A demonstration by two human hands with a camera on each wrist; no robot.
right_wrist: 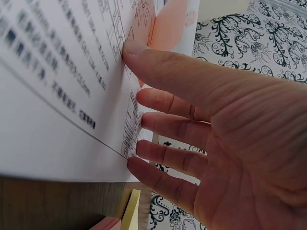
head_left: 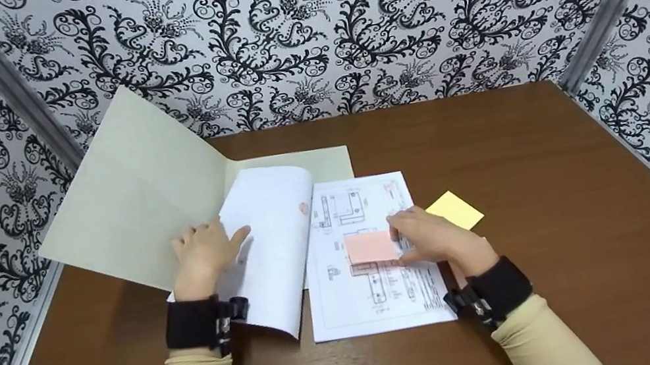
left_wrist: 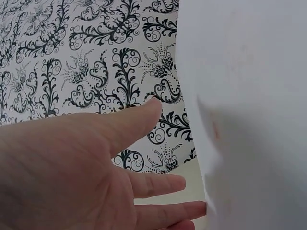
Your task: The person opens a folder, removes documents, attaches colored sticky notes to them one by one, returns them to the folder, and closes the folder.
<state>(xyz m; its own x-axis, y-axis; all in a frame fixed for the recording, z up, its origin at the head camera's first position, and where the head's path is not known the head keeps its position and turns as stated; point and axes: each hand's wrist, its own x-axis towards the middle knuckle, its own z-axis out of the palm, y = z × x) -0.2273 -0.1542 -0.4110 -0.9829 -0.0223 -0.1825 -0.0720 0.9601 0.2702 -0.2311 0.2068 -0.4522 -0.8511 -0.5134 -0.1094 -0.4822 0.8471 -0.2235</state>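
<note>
A folder with a pale cream cover lies opened, its cover tilted up at the left. My left hand, fingers spread and thumb out, is between that cover and a turned-over sheaf of white paper; in the left wrist view a fingertip meets the paper's edge. My right hand rests its fingertips on a sheet of technical drawings. Right beside its thumb and fingers, a pink sticky note lies on the drawing. The right wrist view shows the fingers nearly straight against the printed page.
A yellow sticky note pad lies on the brown table beyond my right hand. Something pink shows partly beneath the right wrist. Patterned walls enclose the table at the back and sides.
</note>
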